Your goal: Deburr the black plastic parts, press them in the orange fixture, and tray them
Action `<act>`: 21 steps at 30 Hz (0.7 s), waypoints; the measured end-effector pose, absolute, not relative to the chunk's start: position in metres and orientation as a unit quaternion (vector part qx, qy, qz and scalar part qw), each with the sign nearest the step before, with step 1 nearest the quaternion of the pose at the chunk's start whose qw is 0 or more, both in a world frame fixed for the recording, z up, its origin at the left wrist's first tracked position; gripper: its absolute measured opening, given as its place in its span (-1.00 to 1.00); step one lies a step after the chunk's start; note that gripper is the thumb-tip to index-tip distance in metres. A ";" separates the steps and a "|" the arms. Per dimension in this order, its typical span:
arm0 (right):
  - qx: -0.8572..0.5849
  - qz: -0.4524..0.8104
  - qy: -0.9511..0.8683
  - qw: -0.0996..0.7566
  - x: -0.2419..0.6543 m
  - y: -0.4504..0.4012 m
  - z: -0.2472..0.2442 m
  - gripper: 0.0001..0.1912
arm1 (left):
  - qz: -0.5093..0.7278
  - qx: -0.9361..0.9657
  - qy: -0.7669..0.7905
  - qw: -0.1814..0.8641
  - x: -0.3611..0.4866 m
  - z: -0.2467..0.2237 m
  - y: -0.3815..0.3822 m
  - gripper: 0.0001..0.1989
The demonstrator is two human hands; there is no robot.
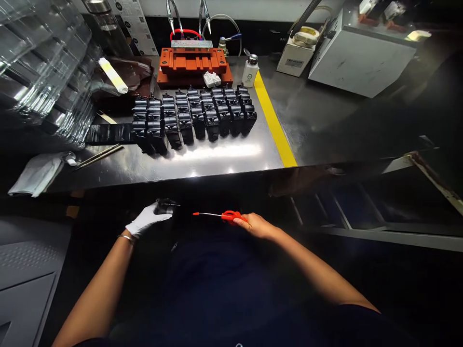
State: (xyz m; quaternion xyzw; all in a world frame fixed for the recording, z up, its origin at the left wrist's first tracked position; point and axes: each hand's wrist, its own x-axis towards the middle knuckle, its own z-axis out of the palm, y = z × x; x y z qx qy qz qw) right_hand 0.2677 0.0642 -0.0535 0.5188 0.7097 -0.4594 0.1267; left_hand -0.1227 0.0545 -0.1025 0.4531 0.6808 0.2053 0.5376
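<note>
My left hand (148, 218), in a white glove, is closed round a black part (165, 206) below the front edge of the metal bench. To its right, my bare right hand (255, 225) grips a red air blow gun (230, 217). The gun's thin metal nozzle with a red tip points left toward the black part, with a gap between them. A row of several black ribbed parts (197, 115) stands on the bench (231, 161) above both hands.
Behind the row sits an orange fixture (193, 62), beside a white pump bottle (250, 71). Clear plastic trays (43, 67) are stacked at the left, near a white cloth (38, 172). Yellow tape (275, 123) crosses the bench; a grey box (361, 55) stands at the right.
</note>
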 end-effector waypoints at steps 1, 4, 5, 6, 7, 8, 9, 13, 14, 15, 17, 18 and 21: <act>0.508 -0.459 0.717 0.129 0.265 0.062 -0.051 -0.34 | 0.201 0.427 0.702 0.534 -0.120 -0.101 0.057 -0.37; 0.481 -0.438 0.746 0.141 0.250 0.053 -0.048 -0.35 | 0.178 0.340 0.770 0.509 -0.101 -0.101 0.065 -0.49; 0.475 -0.425 0.756 0.150 0.244 0.050 -0.049 -0.34 | 0.172 0.317 0.787 0.501 -0.093 -0.103 0.067 -0.53; 0.469 -0.414 0.764 0.158 0.238 0.046 -0.050 -0.33 | 0.169 0.302 0.798 0.493 -0.086 -0.105 0.070 -0.57; 0.463 -0.405 0.771 0.166 0.232 0.043 -0.052 -0.31 | 0.167 0.296 0.804 0.488 -0.079 -0.108 0.073 -0.61; 0.458 -0.398 0.776 0.173 0.226 0.041 -0.054 -0.30 | 0.165 0.297 0.805 0.486 -0.073 -0.111 0.075 -0.64; 0.456 -0.393 0.778 0.181 0.222 0.039 -0.055 -0.28 | 0.165 0.302 0.804 0.484 -0.068 -0.114 0.077 -0.66; 0.459 -0.383 0.776 0.199 0.213 0.036 -0.059 -0.27 | 0.149 0.313 0.810 0.474 -0.061 -0.123 0.082 -0.63; 0.460 -0.384 0.776 0.200 0.212 0.035 -0.060 -0.27 | 0.144 0.314 0.810 0.474 -0.060 -0.125 0.082 -0.62; 0.460 -0.384 0.775 0.200 0.212 0.035 -0.061 -0.27 | 0.140 0.317 0.809 0.475 -0.060 -0.126 0.082 -0.60; 0.458 -0.386 0.776 0.199 0.212 0.036 -0.062 -0.26 | 0.132 0.324 0.805 0.479 -0.060 -0.127 0.081 -0.58; 0.459 -0.386 0.776 0.198 0.213 0.037 -0.063 -0.26 | 0.129 0.329 0.803 0.480 -0.061 -0.126 0.080 -0.56; 0.487 -0.380 0.763 0.191 0.217 0.043 -0.066 -0.23 | 0.130 0.344 0.798 0.478 -0.064 -0.123 0.078 -0.48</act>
